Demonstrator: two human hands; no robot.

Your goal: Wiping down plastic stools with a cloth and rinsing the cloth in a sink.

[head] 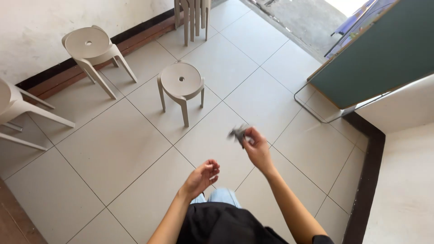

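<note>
Open tiled floor (135, 149) fills centre and lower left of frame; both raised hands have free air around them, the nearest obstacle being a round beige stool (181, 86) at upper centre. More stools (92, 52) line the wall (31, 31) at upper left, with a stacked set (193, 18) at top centre. A green board (384, 54) on a metal frame closes upper right; a dark skirting strip (368, 180) edges the right side.

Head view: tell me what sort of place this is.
Probably a plain tiled room by an open doorway, perhaps a waiting or class space: beige plastic stools on the tiled floor, and a green board leaning near the wall.
</note>
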